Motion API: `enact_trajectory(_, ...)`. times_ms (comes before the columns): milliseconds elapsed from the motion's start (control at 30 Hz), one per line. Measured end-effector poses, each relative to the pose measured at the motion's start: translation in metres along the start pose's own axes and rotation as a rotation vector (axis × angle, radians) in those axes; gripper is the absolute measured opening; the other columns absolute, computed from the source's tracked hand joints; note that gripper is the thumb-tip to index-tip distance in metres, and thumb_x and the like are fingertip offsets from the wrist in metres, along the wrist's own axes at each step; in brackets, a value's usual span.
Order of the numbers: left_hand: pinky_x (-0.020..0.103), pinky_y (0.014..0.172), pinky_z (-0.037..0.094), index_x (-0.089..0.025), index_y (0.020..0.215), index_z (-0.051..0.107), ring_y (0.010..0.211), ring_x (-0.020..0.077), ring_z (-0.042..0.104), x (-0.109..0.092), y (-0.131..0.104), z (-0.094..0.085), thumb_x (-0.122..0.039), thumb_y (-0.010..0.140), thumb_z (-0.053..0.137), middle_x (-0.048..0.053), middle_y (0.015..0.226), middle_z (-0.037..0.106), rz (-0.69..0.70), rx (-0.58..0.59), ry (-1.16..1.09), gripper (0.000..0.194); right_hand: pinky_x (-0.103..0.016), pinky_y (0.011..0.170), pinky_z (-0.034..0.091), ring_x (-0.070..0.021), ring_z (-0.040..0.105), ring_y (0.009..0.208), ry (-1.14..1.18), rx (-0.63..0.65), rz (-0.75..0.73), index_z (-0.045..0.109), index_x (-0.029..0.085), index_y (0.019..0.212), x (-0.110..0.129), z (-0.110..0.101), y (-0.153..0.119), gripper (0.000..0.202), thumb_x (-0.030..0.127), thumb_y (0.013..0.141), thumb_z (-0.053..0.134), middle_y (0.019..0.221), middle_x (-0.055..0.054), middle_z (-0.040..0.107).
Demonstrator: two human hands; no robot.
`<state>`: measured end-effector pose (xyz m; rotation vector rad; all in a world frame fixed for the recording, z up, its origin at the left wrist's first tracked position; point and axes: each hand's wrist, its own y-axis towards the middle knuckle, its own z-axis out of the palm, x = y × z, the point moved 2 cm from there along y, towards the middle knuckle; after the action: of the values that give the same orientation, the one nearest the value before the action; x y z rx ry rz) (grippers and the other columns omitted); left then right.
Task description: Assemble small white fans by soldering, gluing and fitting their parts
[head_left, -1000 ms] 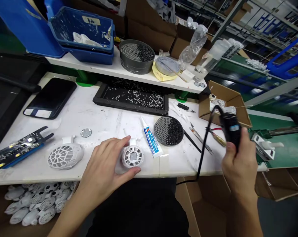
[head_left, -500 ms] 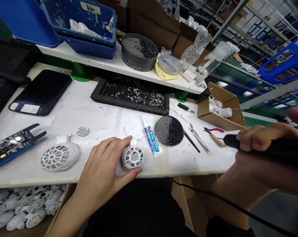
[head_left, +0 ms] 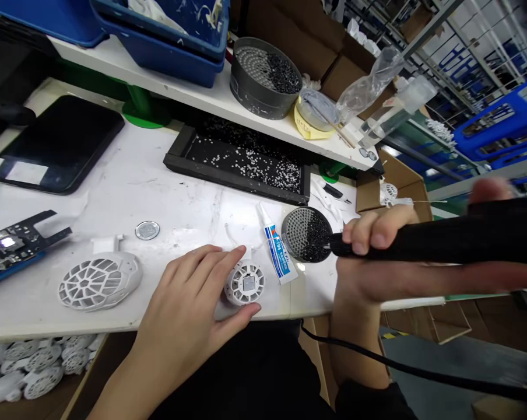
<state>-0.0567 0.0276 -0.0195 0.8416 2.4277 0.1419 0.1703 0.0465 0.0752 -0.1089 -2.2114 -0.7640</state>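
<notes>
My left hand (head_left: 197, 294) curls around a small white slotted housing (head_left: 245, 283), thumb on its near side and fingers on its far side, holding it on the bench. A grey square sits in the housing's middle. In my right hand (head_left: 377, 230) is a black electric screwdriver (head_left: 447, 233), held almost level with its cord trailing below. Its tip is over or at the edge of a round dimpled dish (head_left: 295, 230) with small black screws on its right side; contact I cannot tell. A blue and white glue tube (head_left: 277, 248) lies between housing and dish.
A larger white mesh shell (head_left: 101, 280), a silver disc (head_left: 147, 230) and a circuit board (head_left: 18, 242) lie at left, near a black phone-like device (head_left: 56, 143). A black tray (head_left: 241, 181) sits under the shelf (head_left: 158, 81). A cardboard box (head_left: 414, 178) stands at right.
My right hand has brought the screwdriver leftward from the bench's right side to the dish of screws. My left hand stays around the housing. The view has shifted slightly.
</notes>
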Motion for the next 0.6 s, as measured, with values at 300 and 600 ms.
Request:
enact_trajectory(300,0.052,0.101,0.046,-0.018,0.152,0.048,0.124,0.0379,0.059,0.001,-0.002,0.002,-0.055,0.097,0.067,0.014,0.130,0.069,0.023,-0.003,-0.001,0.069,-0.036,0.044,0.045,-0.0187,0.036,0.038,-0.008,-0.189,0.112,0.044,0.024,0.156,-0.014,0.013,-0.005,0.118,0.080,0.083,-0.030,0.060,0.001,0.033)
enact_trajectory(600,0.050,0.101,0.047,-0.015,0.148,0.053,0.122,0.0370,0.060,0.000,0.000,0.001,-0.049,0.097,0.068,0.014,0.127,0.070,0.066,-0.029,0.034,0.063,-0.025,0.035,0.038,-0.0132,0.031,0.033,0.626,-0.274,-0.032,0.062,0.033,0.130,-0.027,0.027,-0.003,0.068,0.079,0.104,0.020,0.054,0.007,0.041)
